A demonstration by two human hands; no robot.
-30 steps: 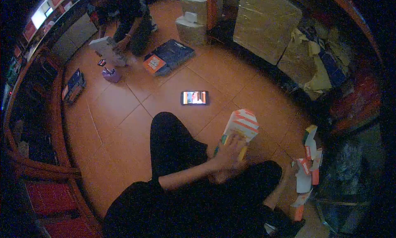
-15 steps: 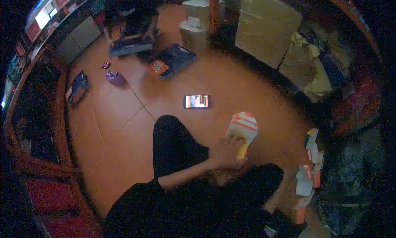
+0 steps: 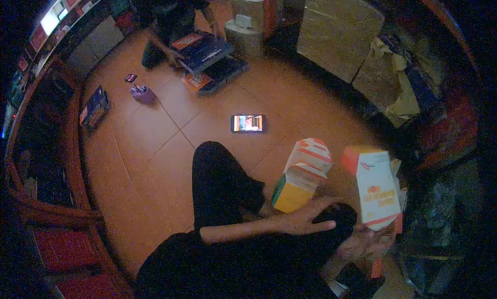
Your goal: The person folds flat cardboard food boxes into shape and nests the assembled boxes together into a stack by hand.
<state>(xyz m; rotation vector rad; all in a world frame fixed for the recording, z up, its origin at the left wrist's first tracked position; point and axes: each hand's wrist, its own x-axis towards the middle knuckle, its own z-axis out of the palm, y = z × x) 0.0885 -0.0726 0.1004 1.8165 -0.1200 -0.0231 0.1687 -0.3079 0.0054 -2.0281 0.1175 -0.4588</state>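
Observation:
My left hand (image 3: 305, 217) is empty with its fingers apart, close to my bent right knee. Just beyond it on the floor lies a paper carton (image 3: 297, 190) with a yellow panel, a green side and a white, red-striped flap. My right hand (image 3: 368, 242), a little blurred, grips the lower end of another carton (image 3: 379, 193). This one is white with yellow lettering and an orange end, raised beside the knee. It partly covers the loose cartons on the floor behind it.
A lit phone (image 3: 248, 123) lies on the tiles ahead. Farther off, another person (image 3: 178, 19) handles a dark flat box (image 3: 207, 53) above a similar one. A purple holder (image 3: 142, 94) and a dark case (image 3: 94, 107) are at left. Wrapped boxes (image 3: 336, 30) stand at right.
My left hand has left the floor carton and moved right towards the knee. My right hand has come up holding a white carton. The other person's flat box has shifted right over the second one.

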